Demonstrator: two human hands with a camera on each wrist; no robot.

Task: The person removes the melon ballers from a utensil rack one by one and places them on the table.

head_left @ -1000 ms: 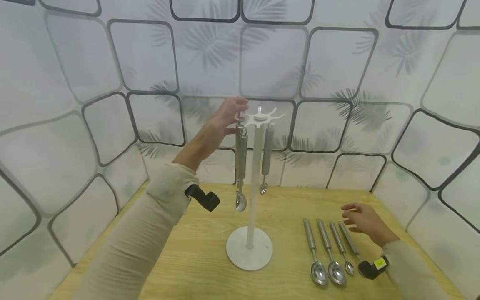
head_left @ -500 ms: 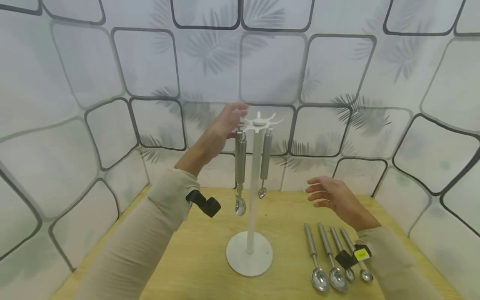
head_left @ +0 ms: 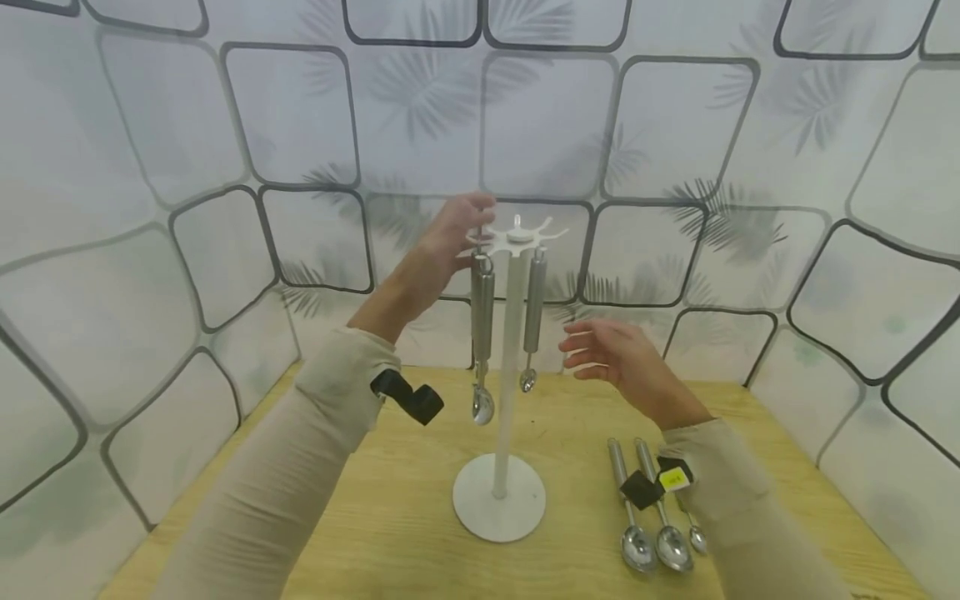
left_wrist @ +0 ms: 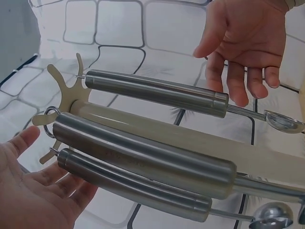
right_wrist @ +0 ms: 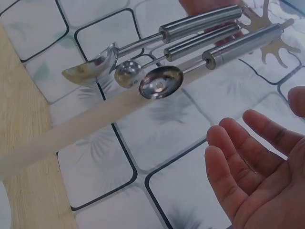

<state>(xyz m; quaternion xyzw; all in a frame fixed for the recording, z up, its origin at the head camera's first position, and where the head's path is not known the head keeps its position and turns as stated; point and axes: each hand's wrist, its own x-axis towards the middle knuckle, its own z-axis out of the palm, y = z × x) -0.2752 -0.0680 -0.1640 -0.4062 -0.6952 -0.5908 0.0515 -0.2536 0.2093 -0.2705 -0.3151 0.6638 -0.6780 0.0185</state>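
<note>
A white stand (head_left: 504,417) with a round base and a ring of hooks (head_left: 517,239) on top bears three steel-handled scoops. Two hang close together on the left, one with a larger bowl (head_left: 483,406); a small-bowled scoop (head_left: 534,312) hangs on the right. My left hand (head_left: 450,237) is at the left hooks, its thumb and fingers spread around their tips, with the fingers behind the scoop handles (left_wrist: 143,155) in the left wrist view. My right hand (head_left: 618,354) is raised in the air right of the stand, palm turned towards it, fingers loosely bent and holding nothing (right_wrist: 262,167).
On the wooden table (head_left: 390,517) at the right, steel scoops (head_left: 637,548) lie side by side, bowls towards me, partly covered by my right sleeve and wrist camera (head_left: 660,483). A patterned curtain-like backdrop (head_left: 427,125) rises behind and at both sides.
My right hand has moved up and left from beside the scoops on the table to near the stand. The left hand stays at the hooks.
</note>
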